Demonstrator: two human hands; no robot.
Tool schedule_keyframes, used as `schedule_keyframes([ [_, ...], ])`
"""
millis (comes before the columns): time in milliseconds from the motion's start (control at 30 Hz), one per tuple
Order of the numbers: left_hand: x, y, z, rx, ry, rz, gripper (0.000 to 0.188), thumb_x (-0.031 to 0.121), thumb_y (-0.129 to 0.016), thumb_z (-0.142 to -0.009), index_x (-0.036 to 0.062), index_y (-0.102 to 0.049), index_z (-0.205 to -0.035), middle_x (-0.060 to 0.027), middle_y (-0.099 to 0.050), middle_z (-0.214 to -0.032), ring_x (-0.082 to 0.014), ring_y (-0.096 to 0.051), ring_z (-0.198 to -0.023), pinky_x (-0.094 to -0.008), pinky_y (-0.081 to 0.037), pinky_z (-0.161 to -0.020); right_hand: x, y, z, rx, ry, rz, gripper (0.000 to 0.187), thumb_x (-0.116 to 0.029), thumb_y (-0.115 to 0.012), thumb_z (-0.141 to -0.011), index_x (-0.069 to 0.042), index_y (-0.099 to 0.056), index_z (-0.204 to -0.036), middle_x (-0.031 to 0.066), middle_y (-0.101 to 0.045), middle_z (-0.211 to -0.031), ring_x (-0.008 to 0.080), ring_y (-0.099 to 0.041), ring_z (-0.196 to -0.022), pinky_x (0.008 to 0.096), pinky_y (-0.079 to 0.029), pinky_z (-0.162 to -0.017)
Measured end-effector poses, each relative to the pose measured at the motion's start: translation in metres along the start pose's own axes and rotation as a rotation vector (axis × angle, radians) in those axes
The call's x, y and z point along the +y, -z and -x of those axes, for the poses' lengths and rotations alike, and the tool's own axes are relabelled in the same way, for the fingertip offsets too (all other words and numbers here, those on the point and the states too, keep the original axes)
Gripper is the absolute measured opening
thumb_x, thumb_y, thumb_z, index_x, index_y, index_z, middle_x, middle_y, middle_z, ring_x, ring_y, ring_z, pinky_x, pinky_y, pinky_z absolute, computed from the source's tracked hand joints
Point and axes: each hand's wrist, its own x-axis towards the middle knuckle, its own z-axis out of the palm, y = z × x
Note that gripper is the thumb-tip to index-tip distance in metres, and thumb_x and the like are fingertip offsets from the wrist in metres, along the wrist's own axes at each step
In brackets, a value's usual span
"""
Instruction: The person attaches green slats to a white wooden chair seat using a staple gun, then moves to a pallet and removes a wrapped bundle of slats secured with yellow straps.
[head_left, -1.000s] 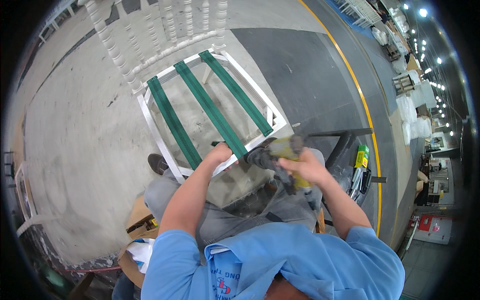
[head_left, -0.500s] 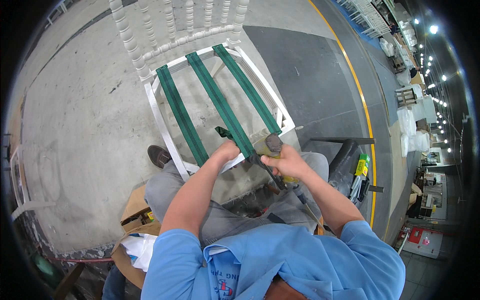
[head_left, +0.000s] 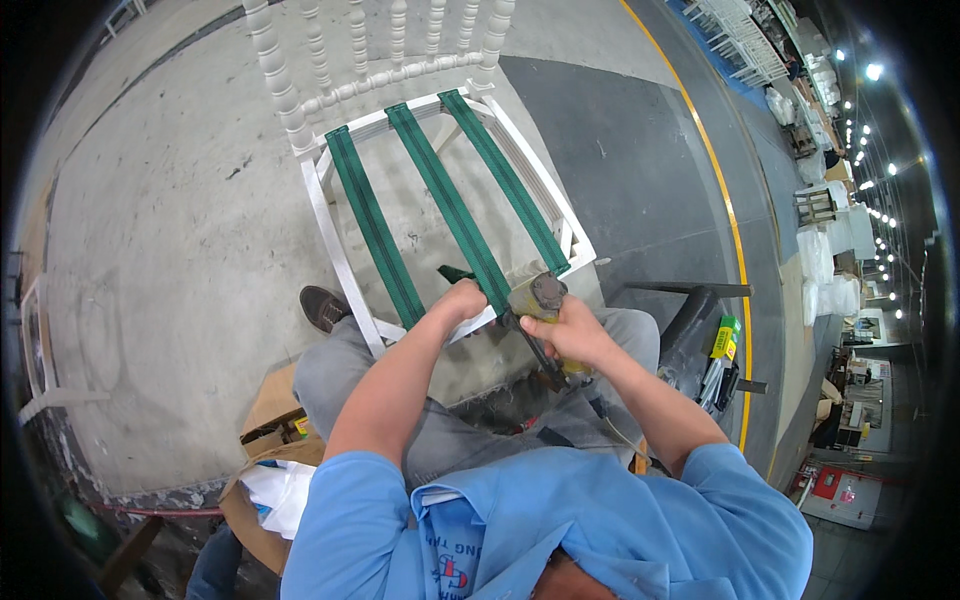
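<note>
In front of me stands a white chair (head_left: 333, 240) with an open seat frame. Three green webbing straps run across the seat: a left strap (head_left: 377, 228), a middle strap (head_left: 450, 210) and a right strap (head_left: 505, 185). My left hand (head_left: 462, 300) is closed at the near rail on the middle strap, whose loose end (head_left: 454, 273) sticks up behind my knuckles. My right hand (head_left: 572, 332) grips a worn yellow and grey staple gun (head_left: 538, 297). The gun's nose lies at the near rail, right beside the middle strap; exact contact is hidden.
The chair's turned-spindle back (head_left: 395, 75) rises at the far side. A cardboard box (head_left: 270, 400) and a bag with white plastic (head_left: 280, 490) lie at my left. To my right are a black cylinder (head_left: 690, 325) and a green-and-yellow box (head_left: 724, 337).
The chair and both hands appear slightly farther right in the picture. The staple gun has tilted a little and sits close by the middle strap. Both grips stay the same.
</note>
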Motion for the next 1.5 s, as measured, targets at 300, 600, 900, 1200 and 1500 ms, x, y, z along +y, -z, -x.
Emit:
schedule_keyframes([
  [300, 0.002, -0.002, 0.002, -0.056, 0.077, 0.012, 0.024, 0.016, -0.062, -0.094, -0.0014, -0.077, -0.095, -0.0137, -0.077, -0.081, -0.0279, -0.071, -0.057, -0.0413, -0.058, -0.050, -0.005, -0.003, 0.012, 0.023, 0.021, -0.052, 0.035, -0.027, -0.077, -0.095, -0.001, -0.066, -0.117, 0.0041, -0.068, -0.082, 0.0110, -0.059, -0.057, 0.0281, -0.049, -0.050],
  [600, -0.014, -0.009, 0.032, 0.611, -0.174, -0.597, 0.025, 0.022, -0.062, -0.098, 0.0018, -0.072, -0.108, -0.0223, -0.075, -0.103, -0.0401, -0.072, -0.093, -0.0454, -0.057, -0.081, 0.029, 0.085, 0.084, 0.134, 0.266, -0.397, 0.028, -0.023, -0.073, -0.098, 0.000, -0.066, -0.111, 0.0020, -0.066, -0.083, 0.0105, -0.059, -0.058, 0.0266, -0.047, -0.050],
  [900, -0.058, -0.113, 0.057, 0.347, 0.095, 0.591, 0.055, 0.018, -0.067, -0.099, 0.0108, -0.046, -0.149, -0.0080, -0.063, -0.133, -0.0229, -0.065, -0.110, -0.0412, -0.051, -0.089, 0.076, 0.098, 0.099, 0.100, 0.333, -0.588, 0.030, -0.027, -0.076, -0.097, -0.002, -0.066, -0.109, 0.0011, -0.065, -0.081, 0.0098, -0.060, -0.061, 0.0256, -0.047, -0.051],
  [1200, -0.068, -0.141, 0.034, 0.388, -0.136, 0.356, 0.042, 0.022, -0.071, -0.098, 0.0069, -0.061, -0.137, -0.0037, -0.067, -0.119, -0.0164, -0.059, -0.109, -0.0330, -0.044, -0.098, 0.083, 0.100, 0.110, 0.059, 0.334, -0.532, 0.029, -0.028, -0.076, -0.096, -0.003, -0.066, -0.106, 0.0004, -0.064, -0.082, 0.0090, -0.061, -0.062, 0.0256, -0.046, -0.051],
  [1500, 0.011, -0.077, 0.098, 0.244, -0.308, 0.691, 0.026, 0.024, -0.054, -0.106, 0.0025, -0.065, -0.115, -0.0067, -0.076, -0.099, -0.0107, -0.060, -0.071, -0.0271, -0.050, -0.064, 0.061, 0.075, 0.068, -0.022, 0.244, -0.445, 0.032, -0.029, -0.075, -0.097, -0.003, -0.063, -0.112, 0.0008, -0.064, -0.083, 0.0091, -0.059, -0.060, 0.0264, -0.046, -0.050],
])
